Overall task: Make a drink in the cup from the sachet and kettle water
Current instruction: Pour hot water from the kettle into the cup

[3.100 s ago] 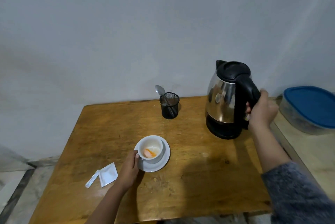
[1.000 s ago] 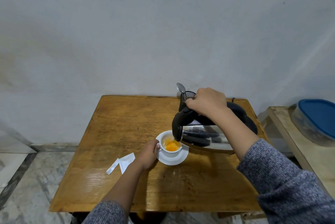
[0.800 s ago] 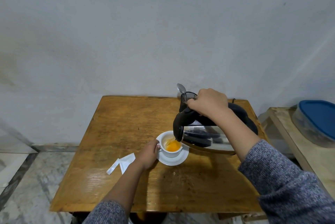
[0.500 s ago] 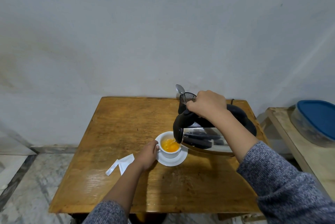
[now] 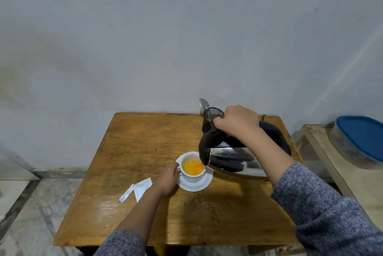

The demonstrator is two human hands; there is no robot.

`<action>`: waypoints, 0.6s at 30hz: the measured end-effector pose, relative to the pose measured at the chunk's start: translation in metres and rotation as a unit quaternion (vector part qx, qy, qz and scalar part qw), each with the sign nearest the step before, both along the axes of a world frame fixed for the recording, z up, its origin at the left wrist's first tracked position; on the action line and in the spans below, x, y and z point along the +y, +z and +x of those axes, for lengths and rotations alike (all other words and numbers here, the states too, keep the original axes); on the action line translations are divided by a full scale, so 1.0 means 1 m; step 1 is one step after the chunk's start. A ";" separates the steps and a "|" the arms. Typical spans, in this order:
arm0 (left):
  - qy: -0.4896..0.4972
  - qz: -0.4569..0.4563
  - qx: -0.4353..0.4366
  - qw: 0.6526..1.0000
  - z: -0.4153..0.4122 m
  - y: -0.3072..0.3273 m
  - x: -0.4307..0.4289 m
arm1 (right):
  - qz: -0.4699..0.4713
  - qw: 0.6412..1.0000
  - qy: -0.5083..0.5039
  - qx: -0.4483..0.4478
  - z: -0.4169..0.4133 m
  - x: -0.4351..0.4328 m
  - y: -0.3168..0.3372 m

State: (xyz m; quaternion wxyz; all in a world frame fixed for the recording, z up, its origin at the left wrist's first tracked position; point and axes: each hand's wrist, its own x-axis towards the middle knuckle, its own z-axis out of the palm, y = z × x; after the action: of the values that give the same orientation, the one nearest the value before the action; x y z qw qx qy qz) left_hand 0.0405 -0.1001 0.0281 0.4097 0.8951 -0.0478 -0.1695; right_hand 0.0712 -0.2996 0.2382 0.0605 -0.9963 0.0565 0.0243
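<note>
A white cup [image 5: 192,174] stands on a white saucer [image 5: 196,186] near the middle of the wooden table [image 5: 132,143]; orange liquid fills part of it. My left hand [image 5: 166,179] grips the cup at its left side. My right hand [image 5: 236,123] is closed on the handle of a steel and black kettle [image 5: 234,159], which is tipped far over with its spout right above the cup's right rim. A thin stream runs into the cup. The torn white sachet [image 5: 137,189] lies on the table left of my left wrist.
A black mesh holder [image 5: 213,115] with a spoon [image 5: 204,104] stands at the table's back edge, just behind the kettle. To the right, a lower side table [image 5: 323,152] carries a clear container with a blue lid [image 5: 360,133]. A grey wall rises behind.
The kettle came off the table's right side and was tipped over the cup. Over the last second the orange liquid has risen; both hands have stayed almost still.
</note>
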 end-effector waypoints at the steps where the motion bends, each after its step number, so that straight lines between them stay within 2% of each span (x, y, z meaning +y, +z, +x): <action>1: 0.000 0.003 -0.001 1.000 0.000 0.000 0.000 | 0.000 1.000 0.001 -0.001 0.000 0.000 0.000; 18: 0.029 -0.015 0.002 0.999 -0.001 0.002 -0.004 | 0.010 1.000 -0.019 -0.011 -0.005 0.003 0.005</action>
State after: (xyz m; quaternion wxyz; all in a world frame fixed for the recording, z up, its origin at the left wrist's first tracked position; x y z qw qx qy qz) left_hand 0.0392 -0.1041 0.0297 0.4282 0.8893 -0.0233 -0.1587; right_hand 0.0664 -0.2965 0.2429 0.0718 -0.9945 0.0746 0.0127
